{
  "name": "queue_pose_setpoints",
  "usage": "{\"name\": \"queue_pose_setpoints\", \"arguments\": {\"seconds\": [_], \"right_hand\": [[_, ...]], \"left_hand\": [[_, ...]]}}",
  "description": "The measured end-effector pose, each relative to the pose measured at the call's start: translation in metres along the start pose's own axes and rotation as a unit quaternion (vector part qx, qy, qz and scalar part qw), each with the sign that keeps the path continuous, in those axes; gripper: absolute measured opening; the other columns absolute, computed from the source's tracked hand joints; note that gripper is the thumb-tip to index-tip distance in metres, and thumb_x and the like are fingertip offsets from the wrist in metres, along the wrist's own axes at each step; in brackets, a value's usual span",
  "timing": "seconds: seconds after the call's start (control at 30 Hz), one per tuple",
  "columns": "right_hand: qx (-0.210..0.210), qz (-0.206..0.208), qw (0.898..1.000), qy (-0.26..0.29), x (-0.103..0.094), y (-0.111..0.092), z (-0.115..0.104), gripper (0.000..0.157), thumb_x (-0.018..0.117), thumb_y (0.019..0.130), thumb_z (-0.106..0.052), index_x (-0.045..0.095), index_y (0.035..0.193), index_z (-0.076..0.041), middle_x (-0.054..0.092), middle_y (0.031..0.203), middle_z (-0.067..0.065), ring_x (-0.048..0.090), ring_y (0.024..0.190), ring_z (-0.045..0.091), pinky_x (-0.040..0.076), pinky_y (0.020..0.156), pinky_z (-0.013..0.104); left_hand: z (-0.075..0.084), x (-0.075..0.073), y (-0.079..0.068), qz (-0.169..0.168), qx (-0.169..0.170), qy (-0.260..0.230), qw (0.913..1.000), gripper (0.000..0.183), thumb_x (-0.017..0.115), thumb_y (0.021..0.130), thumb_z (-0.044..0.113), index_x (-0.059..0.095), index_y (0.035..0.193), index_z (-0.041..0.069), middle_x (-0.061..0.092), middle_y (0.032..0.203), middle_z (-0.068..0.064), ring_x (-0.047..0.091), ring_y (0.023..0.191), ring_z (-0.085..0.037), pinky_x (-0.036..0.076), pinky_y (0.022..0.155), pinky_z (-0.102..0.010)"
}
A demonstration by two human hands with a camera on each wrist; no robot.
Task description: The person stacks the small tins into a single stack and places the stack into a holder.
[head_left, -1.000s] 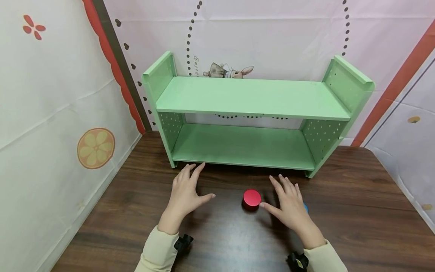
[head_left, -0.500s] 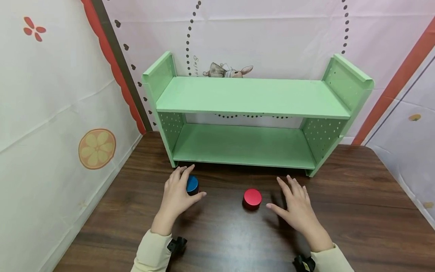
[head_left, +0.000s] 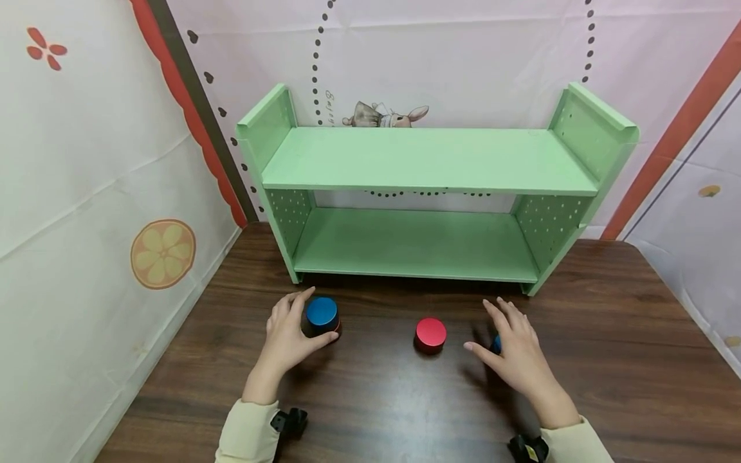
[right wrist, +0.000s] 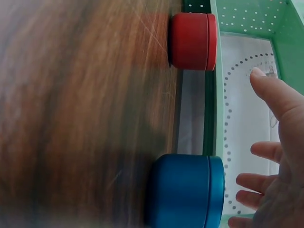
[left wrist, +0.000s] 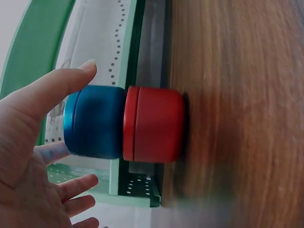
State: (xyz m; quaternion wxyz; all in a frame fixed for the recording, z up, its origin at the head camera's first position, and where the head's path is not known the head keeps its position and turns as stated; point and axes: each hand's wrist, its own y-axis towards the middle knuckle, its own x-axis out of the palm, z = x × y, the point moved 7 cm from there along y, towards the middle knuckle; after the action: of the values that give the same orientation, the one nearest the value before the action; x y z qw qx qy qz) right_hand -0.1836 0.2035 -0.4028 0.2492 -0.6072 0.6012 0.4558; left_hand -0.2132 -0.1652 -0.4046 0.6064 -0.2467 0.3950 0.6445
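Note:
A small blue lidded tin (head_left: 321, 312) stands on top of a red tin (left wrist: 154, 124), left of centre on the table. Close around this stack, my left hand (head_left: 283, 341) has its thumb and fingers spread, the thumb overlapping the blue tin's edge in the left wrist view. A second red tin (head_left: 431, 332) stands alone between the hands. Another blue tin (right wrist: 185, 190) stands on the table by my right hand (head_left: 518, 354), which mostly hides it in the head view. The right hand's fingers are parted, with nothing in its grasp.
A green two-tier shelf (head_left: 417, 241) with perforated side panels stands behind the tins on the dark wooden table (head_left: 382, 411). Patterned cloth walls (head_left: 162, 360) close in the left, back and right sides.
Both hands have moved outward, away from each other. The left one has moved leftward off the stack, bringing it into sight. The right has shifted rightward, so its blue tin shows left of the palm.

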Motion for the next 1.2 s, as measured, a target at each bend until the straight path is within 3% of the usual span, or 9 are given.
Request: {"name": "queue_pose_setpoints", "arguments": {"seconds": [0.3,0.7,1.2], "right_hand": [[0.020,-0.002,1.000,-0.006,-0.003,-0.002,0.005,0.078,0.069,0.078,-0.043,0.036,0.138,-0.006,0.031,0.140,0.026,0.026,0.126,0.047,0.022,0.095,0.065],[0.027,0.012,1.000,-0.004,-0.006,-0.007,0.017,0.079,0.075,0.073,-0.040,0.039,0.134,-0.005,0.038,0.129,0.028,0.033,0.118,0.048,0.028,0.088,0.067],[0.063,-0.027,0.998,0.011,-0.006,-0.014,0.040,0.082,0.072,0.075,-0.045,0.036,0.137,-0.004,0.040,0.126,0.027,0.035,0.113,0.046,0.032,0.082,0.064]], "left_hand": [[-0.017,0.005,0.002,-0.027,-0.035,-0.027,0.9987,0.093,0.081,0.063,0.045,0.034,0.140,0.020,0.030,0.137,-0.023,0.022,0.128,-0.043,0.016,0.097,-0.062],[-0.026,0.017,0.003,-0.058,-0.043,-0.059,0.9957,0.094,0.082,0.063,0.043,0.033,0.140,0.019,0.032,0.136,-0.023,0.024,0.126,-0.043,0.019,0.096,-0.063],[-0.034,0.032,0.001,-0.086,-0.046,-0.126,0.9872,0.088,0.081,0.066,0.035,0.034,0.136,0.013,0.037,0.132,-0.016,0.028,0.122,-0.034,0.031,0.096,-0.059]]}}
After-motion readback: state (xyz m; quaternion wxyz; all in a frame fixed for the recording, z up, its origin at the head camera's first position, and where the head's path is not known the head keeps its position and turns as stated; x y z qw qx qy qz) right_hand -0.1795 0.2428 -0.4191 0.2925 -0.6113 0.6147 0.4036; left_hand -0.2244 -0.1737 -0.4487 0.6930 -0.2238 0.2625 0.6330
